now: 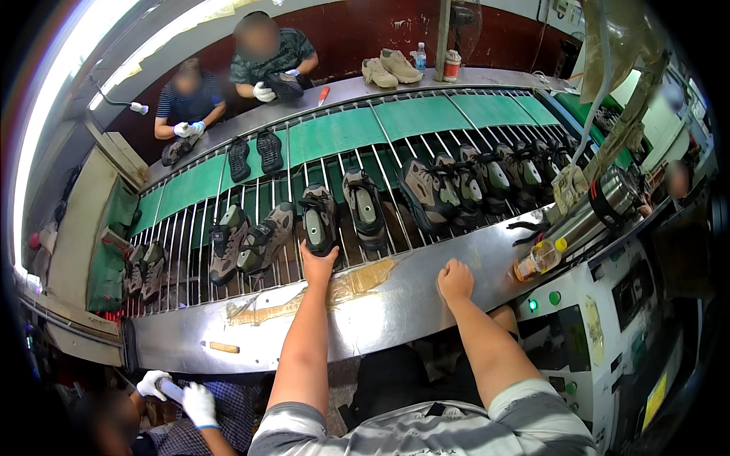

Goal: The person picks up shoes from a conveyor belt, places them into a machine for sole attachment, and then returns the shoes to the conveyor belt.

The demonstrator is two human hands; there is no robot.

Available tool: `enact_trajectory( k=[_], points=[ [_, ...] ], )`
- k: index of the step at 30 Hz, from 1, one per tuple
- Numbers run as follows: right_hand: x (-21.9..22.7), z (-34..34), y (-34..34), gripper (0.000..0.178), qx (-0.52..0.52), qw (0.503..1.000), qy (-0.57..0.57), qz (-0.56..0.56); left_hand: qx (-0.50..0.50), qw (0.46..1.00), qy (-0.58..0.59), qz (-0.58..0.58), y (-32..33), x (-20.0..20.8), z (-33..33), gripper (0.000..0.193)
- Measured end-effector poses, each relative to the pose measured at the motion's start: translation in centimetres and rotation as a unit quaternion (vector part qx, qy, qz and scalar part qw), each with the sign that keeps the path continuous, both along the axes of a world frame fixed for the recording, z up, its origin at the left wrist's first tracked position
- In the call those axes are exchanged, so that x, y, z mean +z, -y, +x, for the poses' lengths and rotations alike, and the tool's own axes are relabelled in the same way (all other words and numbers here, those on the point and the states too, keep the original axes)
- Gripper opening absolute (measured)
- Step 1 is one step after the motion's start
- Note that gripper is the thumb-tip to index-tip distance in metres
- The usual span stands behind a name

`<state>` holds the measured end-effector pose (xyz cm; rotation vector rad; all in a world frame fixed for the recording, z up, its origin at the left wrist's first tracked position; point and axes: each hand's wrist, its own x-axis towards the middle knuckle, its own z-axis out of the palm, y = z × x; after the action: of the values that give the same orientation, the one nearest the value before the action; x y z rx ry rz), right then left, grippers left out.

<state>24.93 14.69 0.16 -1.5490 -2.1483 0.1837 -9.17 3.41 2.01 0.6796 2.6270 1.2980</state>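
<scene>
My left hand is closed round the heel of a brown and black sports shoe, which lies on the metal rods with its toe pointing away from me. A pale green insole shows inside it. To its right lies a matching shoe, apart from my hand. Two more brown shoes, one of them a laced shoe, rest to the left. My right hand is curled into a fist over the steel ledge, with nothing visible in it.
Several shoes stand in a row at the right. Two black soles lie on the green belt. A steel flask and a plastic bottle occupy the ledge's right end. Gloved co-workers handle items across the line and at lower left.
</scene>
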Motion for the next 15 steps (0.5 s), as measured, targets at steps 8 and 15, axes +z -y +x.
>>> enact_trajectory(
  k=[8, 15],
  points=[
    [0.6, -0.1, 0.3, 0.007, -0.013, 1.000, -0.022, -0.011, 0.000, 0.985, -0.173, -0.003, 1.5, -1.2, 3.8, 0.086],
    [-0.2, 0.2, 0.4, 0.007, -0.009, 0.999, -0.023, -0.023, -0.003, 0.990, -0.137, -0.010, 2.2, -1.5, 4.0, 0.081]
  ],
)
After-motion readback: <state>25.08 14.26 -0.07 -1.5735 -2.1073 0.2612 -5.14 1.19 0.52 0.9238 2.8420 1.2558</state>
